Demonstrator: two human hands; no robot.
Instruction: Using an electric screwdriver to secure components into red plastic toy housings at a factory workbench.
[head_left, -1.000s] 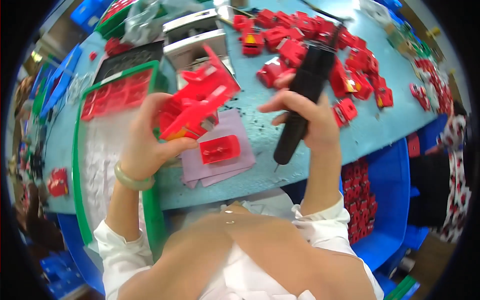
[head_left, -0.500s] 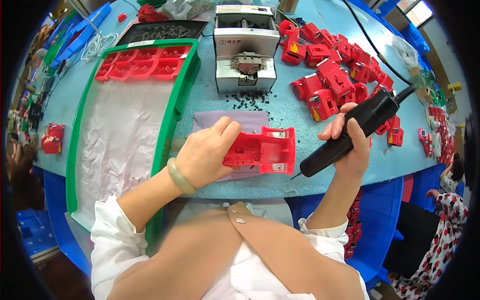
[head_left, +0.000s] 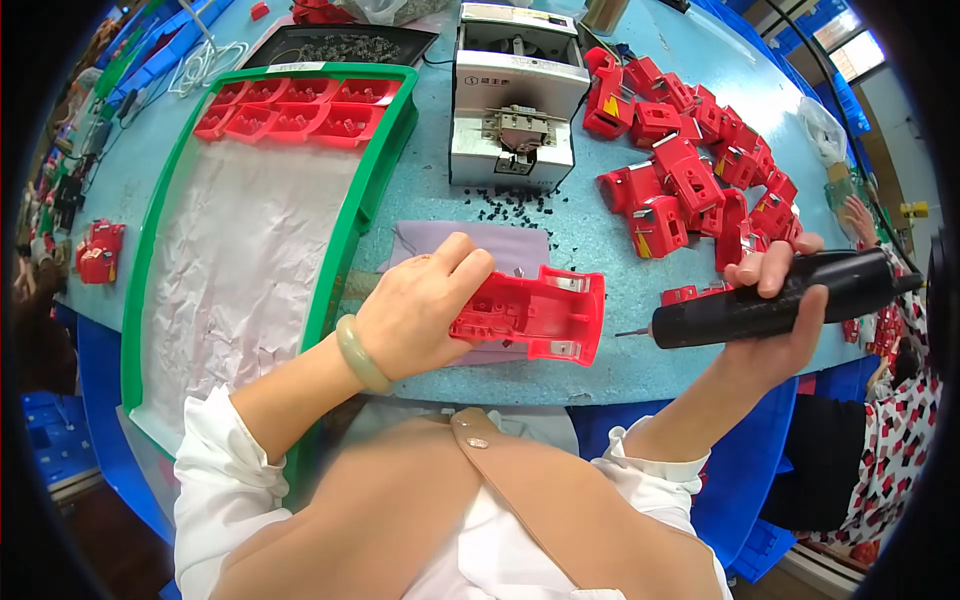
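Observation:
My left hand (head_left: 420, 300), with a pale bangle at the wrist, grips the left end of a red plastic housing (head_left: 530, 315). The housing's hollow inside faces up, and metal pieces show at its right end. Beneath it lies a purple cloth (head_left: 420, 238) on the table. My right hand (head_left: 785, 310) is wrapped round a black electric screwdriver (head_left: 735, 318), held nearly level to the right of the housing. Its thin bit points left and stays apart from the housing.
A green-rimmed tray (head_left: 352, 235) with red parts at its far end stands left. A screw feeder (head_left: 510, 110) is at the back, small black screws (head_left: 515, 207) scattered before it. Several red housings (head_left: 690, 175) are piled to the right. Behind the tray is a black tray (head_left: 410, 45).
My right hand has moved right with the screwdriver, turning it from slanted to nearly level. The left hand keeps its grip on the housing, now slightly tilted. The whole view has shifted a little.

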